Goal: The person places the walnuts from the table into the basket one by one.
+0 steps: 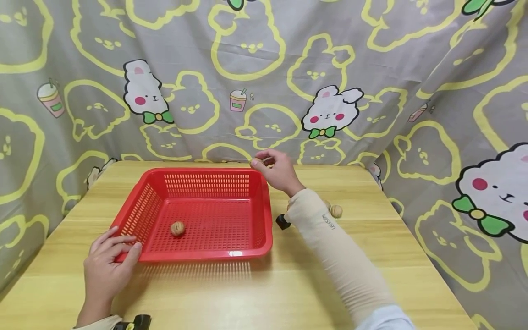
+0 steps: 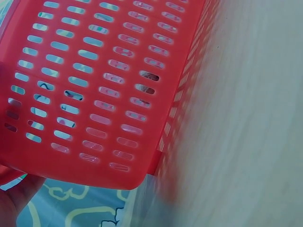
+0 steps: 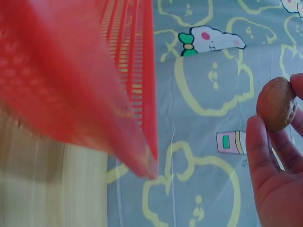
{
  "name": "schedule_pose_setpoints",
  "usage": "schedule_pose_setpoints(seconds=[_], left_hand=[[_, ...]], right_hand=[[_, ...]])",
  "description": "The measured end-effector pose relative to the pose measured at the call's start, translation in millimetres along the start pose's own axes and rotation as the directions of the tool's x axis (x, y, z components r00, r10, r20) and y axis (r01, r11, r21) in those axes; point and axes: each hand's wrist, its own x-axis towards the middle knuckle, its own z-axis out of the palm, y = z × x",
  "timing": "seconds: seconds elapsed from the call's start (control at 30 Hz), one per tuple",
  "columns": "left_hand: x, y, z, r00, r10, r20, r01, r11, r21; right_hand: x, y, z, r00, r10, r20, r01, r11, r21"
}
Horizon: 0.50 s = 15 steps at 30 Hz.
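Note:
A red plastic basket (image 1: 208,254) with slotted walls stands on the table, and one walnut (image 1: 178,228) lies on its floor toward the left. At the basket's front left corner, my left hand (image 1: 109,259) holds the rim; part of this hand shows low in the left wrist view, beside the slotted wall (image 2: 106,175). My right hand (image 1: 280,172) is raised above the far right corner of the basket. It pinches another walnut (image 3: 276,104) between thumb and fingers, seen plainly in the right wrist view.
Right of the basket, past my right forearm, a walnut (image 1: 336,211) rests on the wooden table (image 1: 396,270), with another partly hidden by the sleeve. A black wrist-camera piece (image 1: 283,222) juts out below my right wrist. Patterned cloth (image 1: 264,123) hangs behind the table and along its sides.

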Motion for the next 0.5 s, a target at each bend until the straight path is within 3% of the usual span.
schedule_pose_setpoints(seconds=[0.5], left_hand=[[-1.0, 1.0, -1.9, 1.0, 0.007, 0.008, -0.007, 1.0, 0.005]], right_hand=[[7.9, -14, 29, 1.0, -0.017, 0.017, 0.015, 0.997, 0.08]])
